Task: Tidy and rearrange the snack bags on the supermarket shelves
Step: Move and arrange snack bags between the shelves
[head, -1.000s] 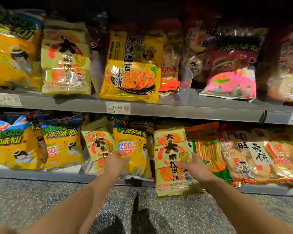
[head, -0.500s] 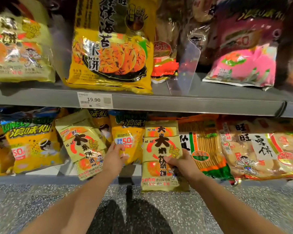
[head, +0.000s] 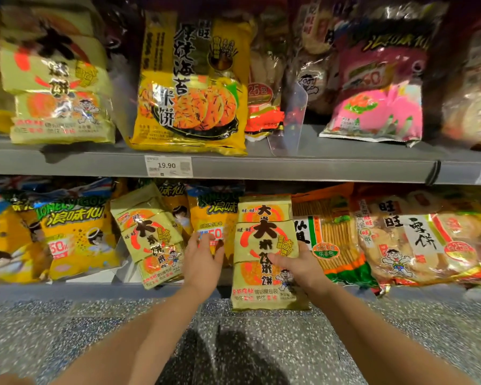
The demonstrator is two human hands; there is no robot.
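My right hand point(head: 299, 269) grips the right edge of an olive-green rice cracker bag point(head: 261, 218), held upright in front of the lower shelf point(head: 67, 291), its bottom hanging below the shelf edge. My left hand point(head: 203, 262) is open, its fingers spread against a yellow snack bag point(head: 217, 215) with a 50% label. Just left of that hand a second olive-green rice cracker bag point(head: 147, 234) leans tilted to the left.
Right of the held bag stand an orange-green stick cracker bag point(head: 336, 240) and a snow cracker bag point(head: 417, 237). The upper shelf point(head: 317, 168) carries a yellow seaweed cracker bag point(head: 189, 87), a pink bag point(head: 378, 101) and a clear divider point(head: 289, 126). Speckled floor point(head: 67, 329) lies below.
The view has come closer to the shelves. My right hand has raised the olive-green bag toward the lower shelf. My left hand has stayed beside the tilted bag, its fingers now spread.
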